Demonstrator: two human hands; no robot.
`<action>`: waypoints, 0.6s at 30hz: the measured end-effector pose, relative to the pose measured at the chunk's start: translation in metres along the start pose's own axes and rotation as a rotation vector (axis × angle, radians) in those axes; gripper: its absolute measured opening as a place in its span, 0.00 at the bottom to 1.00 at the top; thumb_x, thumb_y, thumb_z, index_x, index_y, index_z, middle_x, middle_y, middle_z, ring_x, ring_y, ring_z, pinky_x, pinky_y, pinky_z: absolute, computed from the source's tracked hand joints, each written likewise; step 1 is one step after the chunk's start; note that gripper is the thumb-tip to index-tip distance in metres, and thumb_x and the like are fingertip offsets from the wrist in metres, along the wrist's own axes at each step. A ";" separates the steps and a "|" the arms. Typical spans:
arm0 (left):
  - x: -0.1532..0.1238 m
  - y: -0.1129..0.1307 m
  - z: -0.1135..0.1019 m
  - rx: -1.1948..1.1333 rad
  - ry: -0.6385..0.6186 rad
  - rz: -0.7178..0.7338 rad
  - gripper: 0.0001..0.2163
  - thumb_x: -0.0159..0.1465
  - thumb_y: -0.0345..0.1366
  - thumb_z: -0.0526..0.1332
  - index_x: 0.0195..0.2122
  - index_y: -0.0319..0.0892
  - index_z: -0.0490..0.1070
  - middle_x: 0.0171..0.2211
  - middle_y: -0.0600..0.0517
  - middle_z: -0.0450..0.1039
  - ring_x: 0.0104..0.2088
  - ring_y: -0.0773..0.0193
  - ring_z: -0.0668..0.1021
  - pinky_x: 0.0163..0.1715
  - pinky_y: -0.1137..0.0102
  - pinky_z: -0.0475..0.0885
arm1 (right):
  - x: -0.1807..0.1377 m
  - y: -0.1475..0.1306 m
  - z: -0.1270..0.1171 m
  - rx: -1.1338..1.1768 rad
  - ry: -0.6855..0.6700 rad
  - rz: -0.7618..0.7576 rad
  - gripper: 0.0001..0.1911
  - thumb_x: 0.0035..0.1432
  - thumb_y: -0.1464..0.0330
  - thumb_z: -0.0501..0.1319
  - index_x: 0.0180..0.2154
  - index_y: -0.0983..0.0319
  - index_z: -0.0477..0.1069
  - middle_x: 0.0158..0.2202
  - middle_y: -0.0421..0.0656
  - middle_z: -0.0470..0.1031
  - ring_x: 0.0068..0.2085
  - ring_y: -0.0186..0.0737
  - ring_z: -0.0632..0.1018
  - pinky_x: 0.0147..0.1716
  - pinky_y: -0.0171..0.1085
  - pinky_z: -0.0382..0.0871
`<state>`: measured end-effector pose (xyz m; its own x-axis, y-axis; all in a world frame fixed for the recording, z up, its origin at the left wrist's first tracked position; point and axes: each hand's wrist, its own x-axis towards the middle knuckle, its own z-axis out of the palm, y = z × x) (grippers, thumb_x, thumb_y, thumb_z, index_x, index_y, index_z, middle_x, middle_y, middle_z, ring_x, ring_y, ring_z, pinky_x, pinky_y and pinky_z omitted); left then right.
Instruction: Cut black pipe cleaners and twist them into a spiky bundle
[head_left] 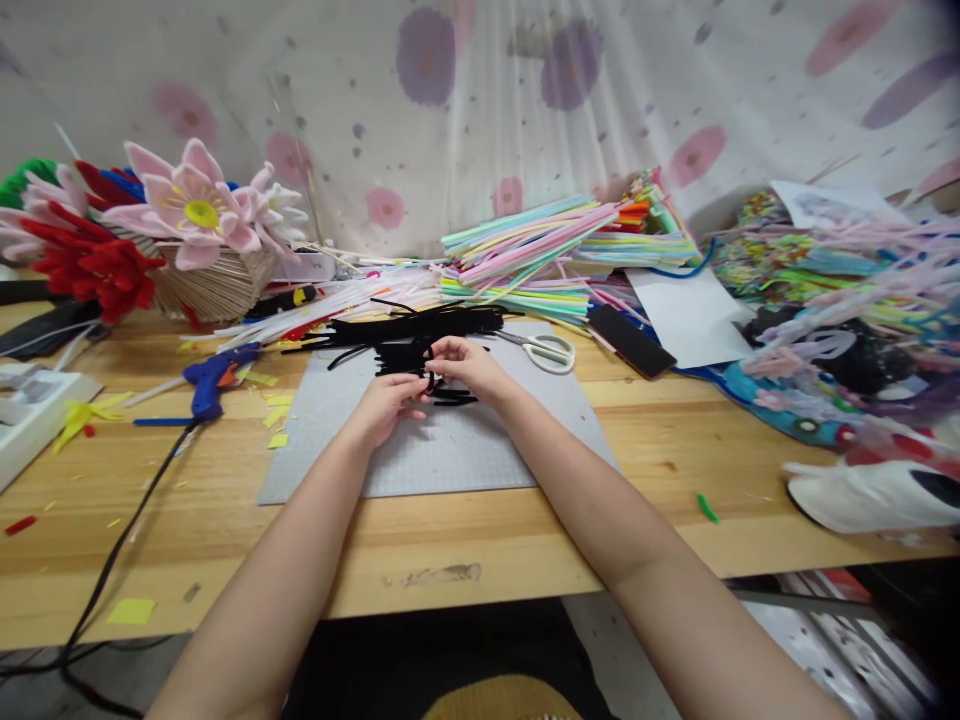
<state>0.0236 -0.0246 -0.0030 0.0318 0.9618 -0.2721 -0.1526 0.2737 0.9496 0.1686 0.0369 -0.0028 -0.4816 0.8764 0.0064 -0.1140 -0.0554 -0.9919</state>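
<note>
Near the middle of the grey cutting mat [322, 450], my left hand [386, 405] and my right hand [471, 368] meet with fingertips close together. Both pinch a short piece of black pipe cleaner [430, 380], partly hidden by the fingers. Just behind them lies a bundle of short black pipe cleaners [397, 357], with longer black pipe cleaners [427, 322] along the mat's far edge. White-handled scissors [551, 352] rest right of my right hand.
A blue glue gun [210, 380] with its cord lies at left, near a white power strip [37, 420]. Pastel pipe cleaners [532, 250] are piled at the back, beside a dark phone [631, 340]. Fuzzy flowers [195, 205] stand back left; a white thread cone [862, 495] lies right.
</note>
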 end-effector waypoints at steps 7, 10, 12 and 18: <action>0.000 -0.001 -0.005 0.026 -0.062 -0.017 0.10 0.45 0.37 0.68 0.26 0.36 0.75 0.28 0.48 0.72 0.28 0.69 0.73 0.20 0.76 0.69 | 0.000 0.003 0.002 0.087 0.026 0.037 0.18 0.35 0.66 0.69 0.29 0.62 0.64 0.21 0.34 0.71 0.22 0.27 0.71 0.25 0.31 0.69; 0.000 -0.001 -0.004 0.053 -0.089 -0.003 0.11 0.45 0.39 0.68 0.27 0.36 0.76 0.28 0.48 0.72 0.27 0.69 0.73 0.21 0.76 0.69 | 0.000 0.004 0.003 0.091 0.029 0.036 0.17 0.36 0.67 0.69 0.29 0.62 0.64 0.20 0.33 0.69 0.22 0.28 0.71 0.25 0.32 0.70; 0.000 -0.002 -0.003 0.066 -0.093 0.007 0.12 0.45 0.39 0.69 0.28 0.36 0.76 0.28 0.49 0.72 0.27 0.69 0.72 0.20 0.76 0.68 | 0.000 0.004 0.003 0.086 0.033 0.038 0.17 0.37 0.67 0.69 0.29 0.62 0.64 0.19 0.33 0.69 0.22 0.28 0.70 0.25 0.32 0.69; -0.001 -0.002 -0.002 0.021 -0.124 0.007 0.14 0.44 0.41 0.70 0.25 0.35 0.73 0.24 0.52 0.68 0.22 0.75 0.67 0.18 0.78 0.68 | -0.001 0.002 0.001 0.248 0.012 0.118 0.12 0.44 0.67 0.67 0.31 0.62 0.68 0.27 0.37 0.74 0.26 0.27 0.72 0.27 0.29 0.68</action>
<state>0.0222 -0.0260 -0.0054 0.1531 0.9572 -0.2456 -0.1323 0.2661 0.9548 0.1682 0.0350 -0.0042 -0.4941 0.8623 -0.1108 -0.2672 -0.2720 -0.9245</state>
